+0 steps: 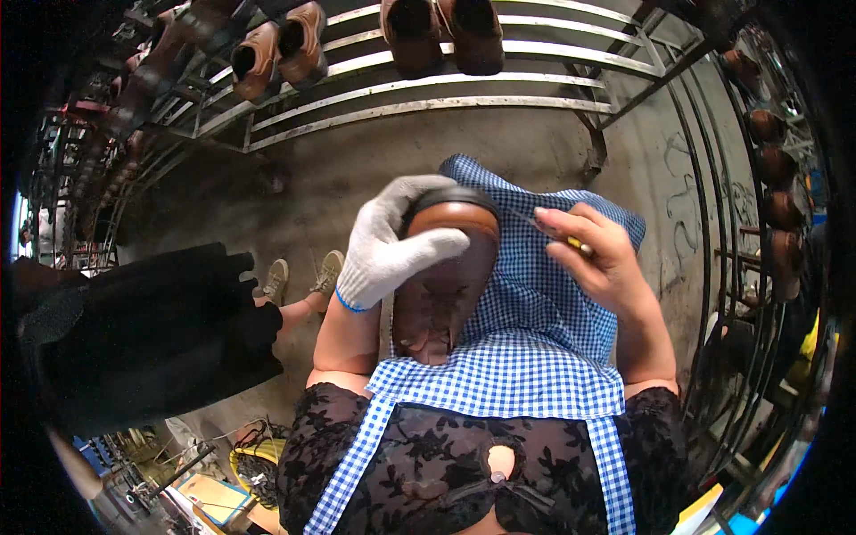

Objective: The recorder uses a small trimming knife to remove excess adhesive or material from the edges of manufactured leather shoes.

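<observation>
My gloved left hand [392,241] has the brown leather shoe [450,281] wrapped: fingers curled round its outer side near the black sole edge, thumb laid across the upper. The shoe is in front of me, its rounded end pointing away and its near end against my blue gingham apron [499,374]. My bare right hand [602,254] is just beside it, not touching, fingers bent in and pinched on a slim tool with a yellow part [580,245]. Its thin tip points toward the shoe, but blur hides what kind it is.

To work well here, I'd judge, I should brace the shoe firmly against my body, keep my left thumb clear of that tip, and bring it in lightly, at a low angle.

Beyond my lap, the metal rack [428,105] carries a tan-brown pair [301,45] and a darker brown pair [410,40], openings showing dark. More brown shoes [780,209] line the rack on my right.
</observation>
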{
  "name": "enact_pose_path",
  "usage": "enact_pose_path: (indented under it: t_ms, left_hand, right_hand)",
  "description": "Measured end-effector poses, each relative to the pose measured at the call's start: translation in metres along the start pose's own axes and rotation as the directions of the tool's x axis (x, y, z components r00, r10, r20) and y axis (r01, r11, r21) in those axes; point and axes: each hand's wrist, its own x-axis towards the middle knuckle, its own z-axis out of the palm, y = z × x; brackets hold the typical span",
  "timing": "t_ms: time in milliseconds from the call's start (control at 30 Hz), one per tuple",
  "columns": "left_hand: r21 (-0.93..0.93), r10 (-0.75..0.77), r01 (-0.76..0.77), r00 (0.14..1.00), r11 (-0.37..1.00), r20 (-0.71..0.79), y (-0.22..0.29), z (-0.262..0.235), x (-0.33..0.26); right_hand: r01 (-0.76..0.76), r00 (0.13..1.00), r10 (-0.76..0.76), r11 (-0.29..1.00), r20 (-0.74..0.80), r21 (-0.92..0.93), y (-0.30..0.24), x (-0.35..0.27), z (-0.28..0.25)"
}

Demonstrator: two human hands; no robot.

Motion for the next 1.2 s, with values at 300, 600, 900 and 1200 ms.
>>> enact_pose_path:
  t_ms: [300,600,900,1200]
  left_hand:
    - [-0.826,-0.254,-0.191,0.894,0.53,-0.37,-0.063,-0.048,0.049]
    - [-0.407,-0.152,-0.048,0.883,0.912,-0.444,-0.085,-0.067,0.042]
    - [-0.391,-0.168,-0.034,0.866,0.92,-0.471,-0.092,-0.079,0.036]
    - [-0.573,-0.098,-0.228,0.871,0.788,-0.481,-0.083,-0.08,0.015]
  right_hand:
    - [-0.044,0.997,0.036,0.991,0.065,0.13,0.041,-0.043,0.07]
    - [-0.421,0.855,0.481,0.423,0.195,0.802,0.069,-0.008,0.03]
    - [-0.447,0.81,0.522,0.252,0.269,0.858,0.073,0.003,0.05]
    - [-0.383,0.84,0.522,0.375,0.149,0.844,0.057,0.025,0.072]
